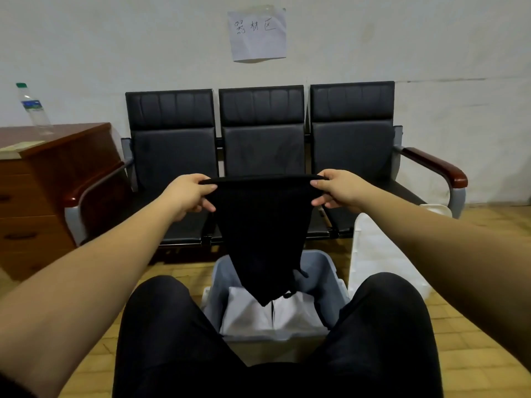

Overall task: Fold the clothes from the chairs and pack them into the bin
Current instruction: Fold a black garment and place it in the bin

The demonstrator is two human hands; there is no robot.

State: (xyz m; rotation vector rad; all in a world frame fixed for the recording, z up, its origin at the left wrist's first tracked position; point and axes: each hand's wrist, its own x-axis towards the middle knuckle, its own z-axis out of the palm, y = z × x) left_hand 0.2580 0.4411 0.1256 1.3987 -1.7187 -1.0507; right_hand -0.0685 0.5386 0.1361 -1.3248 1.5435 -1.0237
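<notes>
A black garment [263,225] hangs in the air in front of me, stretched flat along its top edge. My left hand [188,193] pinches its left top corner and my right hand [337,189] pinches its right top corner. The cloth narrows downward and its lower tip dangles into the grey bin [324,271] on the floor between my knees. A folded white garment [250,314] lies inside the bin. Behind stands a row of three black chairs [263,130], whose seats show no clothes.
A white bin lid [379,254] leans at the right of the bin. A brown wooden cabinet [43,191] stands at the left with a plastic bottle [33,109] on top. My legs in dark trousers [172,340] flank the bin. A paper note [258,34] hangs on the wall.
</notes>
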